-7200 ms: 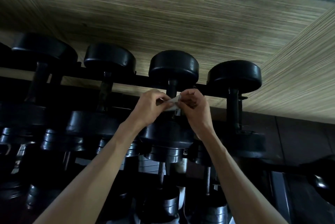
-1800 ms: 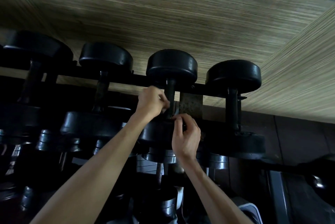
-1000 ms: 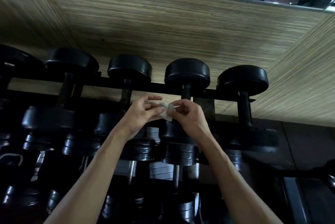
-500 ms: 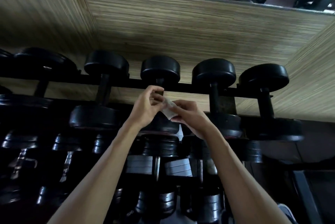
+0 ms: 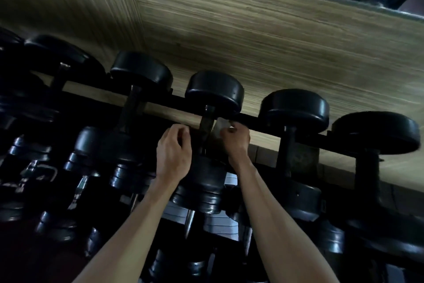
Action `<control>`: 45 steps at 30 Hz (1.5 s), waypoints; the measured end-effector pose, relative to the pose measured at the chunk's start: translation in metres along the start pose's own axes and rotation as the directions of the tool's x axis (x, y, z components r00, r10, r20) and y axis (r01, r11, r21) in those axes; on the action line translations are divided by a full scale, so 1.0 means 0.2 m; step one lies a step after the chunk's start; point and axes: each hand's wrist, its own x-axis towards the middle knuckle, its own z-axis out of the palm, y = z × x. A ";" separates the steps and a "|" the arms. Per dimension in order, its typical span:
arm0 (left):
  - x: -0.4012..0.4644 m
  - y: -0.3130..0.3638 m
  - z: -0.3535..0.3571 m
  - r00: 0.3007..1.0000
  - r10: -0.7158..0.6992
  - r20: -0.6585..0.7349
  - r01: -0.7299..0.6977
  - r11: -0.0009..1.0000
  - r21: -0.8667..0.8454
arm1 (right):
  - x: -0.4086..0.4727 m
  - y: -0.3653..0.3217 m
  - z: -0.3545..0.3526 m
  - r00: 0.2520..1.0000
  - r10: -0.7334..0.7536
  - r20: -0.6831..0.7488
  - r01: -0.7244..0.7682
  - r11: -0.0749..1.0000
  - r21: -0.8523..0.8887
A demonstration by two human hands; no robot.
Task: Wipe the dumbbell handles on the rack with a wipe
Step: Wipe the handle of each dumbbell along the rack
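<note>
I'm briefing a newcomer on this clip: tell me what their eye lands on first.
Two bare hands meet mid-frame at one dumbbell handle: the right hand pinches a pale wipe beside it, the left hand curls on its other side. Above them, a row of round black dumbbell heads stands out against the wood-grain wall.

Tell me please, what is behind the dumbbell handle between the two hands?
Behind the dumbbell handle are the black rack rail and the striped wood wall. The pale wipe, pinched by the right hand, covers part of the rail. The left hand hides the handle's left side.
</note>
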 end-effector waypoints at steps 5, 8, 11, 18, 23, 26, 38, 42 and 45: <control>0.00 0.01 0.00 1.000 -0.001 -0.009 0.001 1.000 -0.021 | 0.10 0.00 0.12 0.996 0.059 0.062 -0.067 0.987 0.145; 0.00 0.01 0.00 1.000 0.004 0.003 -0.004 0.999 -0.037 | 0.12 0.01 0.11 0.966 0.167 0.195 -0.232 0.892 0.387; 0.00 0.01 0.00 1.000 -0.008 0.013 0.009 0.999 -0.045 | 0.14 0.02 0.10 0.939 0.181 0.291 -0.304 0.832 0.464; 0.01 -0.01 0.01 0.999 -0.037 0.028 0.038 0.999 -0.033 | 0.13 0.03 0.11 0.972 0.166 0.164 -0.226 0.850 0.477; 0.01 0.00 0.01 0.999 -0.033 0.018 0.033 0.999 -0.011 | 0.08 0.06 0.05 0.991 -0.001 0.133 -0.058 0.896 0.440; 0.01 -0.01 0.01 0.999 -0.036 0.020 0.036 0.999 -0.012 | 0.06 0.07 0.03 0.989 -0.048 0.141 -0.022 0.889 0.456; 0.00 0.00 0.01 0.998 -0.064 0.030 0.065 0.998 -0.021 | 0.11 -0.05 0.17 0.990 0.134 0.041 -0.140 0.917 0.374; 0.00 0.00 0.01 0.997 -0.071 0.029 0.071 0.997 -0.015 | 0.05 -0.01 0.11 1.000 -0.020 0.021 0.013 0.955 0.295; 0.00 0.00 0.01 0.997 -0.071 0.027 0.071 0.997 -0.001 | 0.02 0.03 0.07 0.995 -0.095 0.000 0.092 0.959 0.269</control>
